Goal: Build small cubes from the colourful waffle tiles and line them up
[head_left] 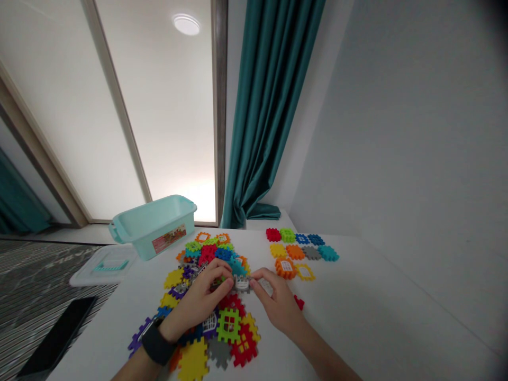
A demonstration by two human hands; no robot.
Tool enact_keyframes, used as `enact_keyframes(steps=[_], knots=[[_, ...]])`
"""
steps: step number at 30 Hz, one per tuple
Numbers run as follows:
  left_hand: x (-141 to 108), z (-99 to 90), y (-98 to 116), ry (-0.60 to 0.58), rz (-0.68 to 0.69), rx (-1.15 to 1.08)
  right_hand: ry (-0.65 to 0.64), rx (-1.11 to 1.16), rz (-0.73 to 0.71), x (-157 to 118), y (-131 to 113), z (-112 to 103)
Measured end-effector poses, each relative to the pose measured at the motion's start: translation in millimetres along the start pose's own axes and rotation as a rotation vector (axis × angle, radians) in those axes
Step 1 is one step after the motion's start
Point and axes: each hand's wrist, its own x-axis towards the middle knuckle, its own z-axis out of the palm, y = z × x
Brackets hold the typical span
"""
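Observation:
A grey interlocking plastic tile point(242, 284) with a pale window-like centre is held between my two hands, above the table. My left hand point(208, 296), a dark watch on its wrist, has its fingers curled together at the tile's left edge. Thumb and forefinger of my right hand point(275, 299) pinch the opposite edge. Beneath and around my left hand lies a heap of mixed tiles, among them a green window tile point(229, 325), a yellow tile point(193, 361) and a red tile point(244, 346). Part of the heap is hidden by my left hand and forearm.
Farther right, sorted stacks stand in rows, including an orange stack point(286, 268) and a yellow frame point(305, 272). A red piece point(299, 302) shows beside my right wrist. At the back left are a mint tub point(169, 222), a clear lid point(85, 270) and a black flat object point(59, 336).

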Motion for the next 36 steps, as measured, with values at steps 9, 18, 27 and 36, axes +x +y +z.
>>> enact_keyframes(steps=[9,18,27,36], knots=[[-2.7,-5.4,-2.5,-0.028,0.063,0.07,0.116,-0.26,-0.498,-3.0,2.5,-5.2],[-5.7,-2.6,-11.4,0.033,0.14,0.22,-0.026,-0.395,-0.417,-4.8,7.1,-6.7],[-8.2,2.7,-19.7,0.057,0.204,0.315,-0.02,-0.405,-0.365,-6.8,13.6,-2.3],[-7.8,3.2,-17.3,0.076,0.195,0.319,-0.001,-0.404,-0.347,-6.2,6.2,-4.0]])
